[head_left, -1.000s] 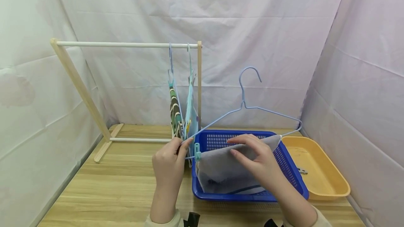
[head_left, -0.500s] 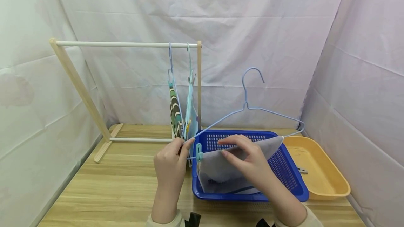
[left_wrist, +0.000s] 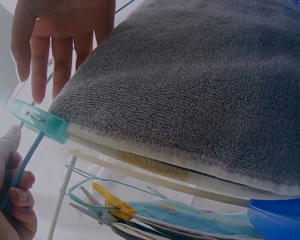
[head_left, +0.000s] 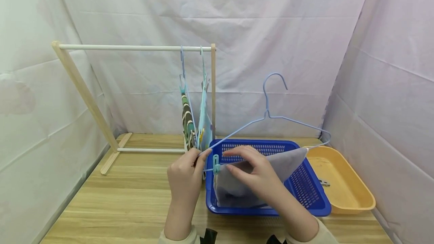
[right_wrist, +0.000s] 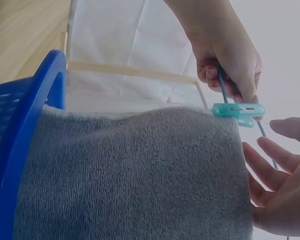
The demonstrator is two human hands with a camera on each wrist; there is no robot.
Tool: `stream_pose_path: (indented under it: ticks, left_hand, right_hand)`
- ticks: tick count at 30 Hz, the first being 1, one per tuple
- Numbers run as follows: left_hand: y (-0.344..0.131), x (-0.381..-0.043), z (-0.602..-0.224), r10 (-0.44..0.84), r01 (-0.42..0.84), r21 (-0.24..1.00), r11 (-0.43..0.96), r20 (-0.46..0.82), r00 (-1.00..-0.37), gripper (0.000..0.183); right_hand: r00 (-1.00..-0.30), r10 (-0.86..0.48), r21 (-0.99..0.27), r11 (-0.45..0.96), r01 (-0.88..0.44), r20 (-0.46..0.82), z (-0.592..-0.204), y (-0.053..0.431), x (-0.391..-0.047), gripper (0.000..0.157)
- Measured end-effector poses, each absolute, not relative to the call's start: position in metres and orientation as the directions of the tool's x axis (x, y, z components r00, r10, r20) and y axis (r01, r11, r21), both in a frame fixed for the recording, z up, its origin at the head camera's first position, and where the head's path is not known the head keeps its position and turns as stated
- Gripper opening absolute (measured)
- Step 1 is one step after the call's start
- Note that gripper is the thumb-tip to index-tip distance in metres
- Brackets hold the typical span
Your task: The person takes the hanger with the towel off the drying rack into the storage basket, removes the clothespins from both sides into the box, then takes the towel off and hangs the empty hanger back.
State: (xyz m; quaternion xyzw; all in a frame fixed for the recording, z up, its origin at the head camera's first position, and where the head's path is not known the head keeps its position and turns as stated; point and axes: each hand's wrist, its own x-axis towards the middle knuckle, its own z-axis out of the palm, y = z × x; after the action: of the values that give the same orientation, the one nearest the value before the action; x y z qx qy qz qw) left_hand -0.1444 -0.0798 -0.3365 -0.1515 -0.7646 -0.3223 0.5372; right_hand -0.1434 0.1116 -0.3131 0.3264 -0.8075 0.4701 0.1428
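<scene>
My left hand (head_left: 186, 170) grips the left end of a light blue wire hanger (head_left: 266, 113), its hook pointing up. A grey towel (head_left: 289, 161) drapes over the hanger's bottom bar and hangs down into the blue basket. Near the left hand, a teal clothespin (head_left: 216, 164) clamps the towel's left corner to the bar. My right hand (head_left: 254, 168) is in front of the towel, thumb and index finger parted close to the clothespin. In the right wrist view, the fingers of the right hand (right_wrist: 282, 185) lie along the towel's edge, below the clothespin (right_wrist: 237, 110).
The blue basket (head_left: 268, 211) stands on the wooden table (head_left: 129, 199). A yellow tray (head_left: 352, 183) to its right holds a grey clothespin (head_left: 324, 183). At left, a drying rack (head_left: 135, 48) carries two hangers with a patterned cloth (head_left: 187, 114) and a light blue cloth (head_left: 207, 123).
My right hand has moved left along the towel toward the clothespin. The hanger, towel and left hand have shifted slightly to the right.
</scene>
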Motion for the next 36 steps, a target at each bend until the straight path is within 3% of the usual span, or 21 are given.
stream_pose_path:
  ticks: [15,36]
  left_hand:
    - [-0.0737,-0.1464,-0.3382,-0.078,0.586,0.294,0.755,0.928,-0.364,0.047]
    - [-0.0698,-0.1464,-0.3387,-0.058,0.602,0.317,0.733,0.911,-0.409,0.046]
  right_hand:
    - [-0.788,-0.408,-0.697,0.384,-0.606,0.461,-0.3125,0.1038,-0.1422,0.03]
    - [-0.808,-0.416,-0.748,0.348,-0.565,0.417,-0.318,0.1076,-0.1458,0.026]
